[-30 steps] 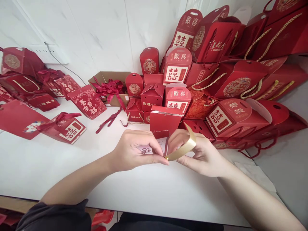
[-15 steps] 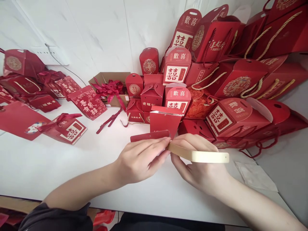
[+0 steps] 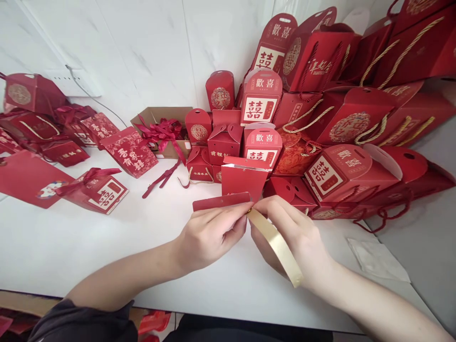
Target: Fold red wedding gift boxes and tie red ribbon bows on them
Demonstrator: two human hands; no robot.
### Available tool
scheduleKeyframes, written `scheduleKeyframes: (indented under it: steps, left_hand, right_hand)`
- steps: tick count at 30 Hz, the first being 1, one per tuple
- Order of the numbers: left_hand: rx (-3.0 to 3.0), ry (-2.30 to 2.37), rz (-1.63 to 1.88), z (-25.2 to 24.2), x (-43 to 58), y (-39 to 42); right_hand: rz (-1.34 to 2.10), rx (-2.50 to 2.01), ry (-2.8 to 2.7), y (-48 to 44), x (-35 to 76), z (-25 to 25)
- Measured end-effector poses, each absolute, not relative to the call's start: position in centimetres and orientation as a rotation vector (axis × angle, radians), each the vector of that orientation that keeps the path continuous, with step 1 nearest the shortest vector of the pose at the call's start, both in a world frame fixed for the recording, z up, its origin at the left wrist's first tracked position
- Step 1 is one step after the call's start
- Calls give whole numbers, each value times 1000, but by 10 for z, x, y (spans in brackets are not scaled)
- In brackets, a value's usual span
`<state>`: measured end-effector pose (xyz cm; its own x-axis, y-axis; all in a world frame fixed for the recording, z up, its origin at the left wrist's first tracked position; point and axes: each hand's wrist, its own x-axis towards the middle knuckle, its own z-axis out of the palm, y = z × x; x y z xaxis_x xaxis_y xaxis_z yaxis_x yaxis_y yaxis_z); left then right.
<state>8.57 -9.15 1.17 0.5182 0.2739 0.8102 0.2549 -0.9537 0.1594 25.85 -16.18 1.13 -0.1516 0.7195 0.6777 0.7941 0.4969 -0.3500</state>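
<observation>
A red paper box (image 3: 221,201) with raised flaps stands before me, its near side mostly behind my hands. My left hand (image 3: 212,232) is closed at the box's near right edge, fingertips pinched together. Against those fingertips my right hand (image 3: 294,237) is also closed, at one end of a gold strap (image 3: 276,242). The strap curves down toward me across the right hand, its other end loose. A small gold-coloured spot shows where the fingertips meet; its kind is too small to tell. Just behind stands another red box (image 3: 245,180) with an open top.
Red gift boxes (image 3: 356,118) with rope handles are stacked at the right. More boxes (image 3: 103,190), some tied with ribbon, lie at the left. A cardboard box (image 3: 185,114) holds dark red ribbons (image 3: 160,133). A white packet (image 3: 377,259) rests near the right edge.
The strap's loose end has swung down and to the left, toward me. My right hand has turned slightly; my left hand has stayed nearly in place at the box.
</observation>
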Motion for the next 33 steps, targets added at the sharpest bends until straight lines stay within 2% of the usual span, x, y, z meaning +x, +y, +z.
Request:
scheduleKeyframes:
  steps: [4,10,15,27,33]
  left_hand:
    - [2801,456,1462,12,83,-92]
    - [2788,448,1414,13,80,-92]
    - [2634,455,1402,14,82,-92]
    - [2594,419,1516,15,85,-95]
    - [2589,367,1529,20,83,-91]
  right_hand:
    - [-186,-1125,-1977,-160,255,9]
    - [56,-1181,-1866,-160,255,10]
    - [124,-1132,-1852,-159,259,15]
    - [-195,-1091,-1911,-161,253,18]
    - [-234,-1028,-1924,-155,261,17]
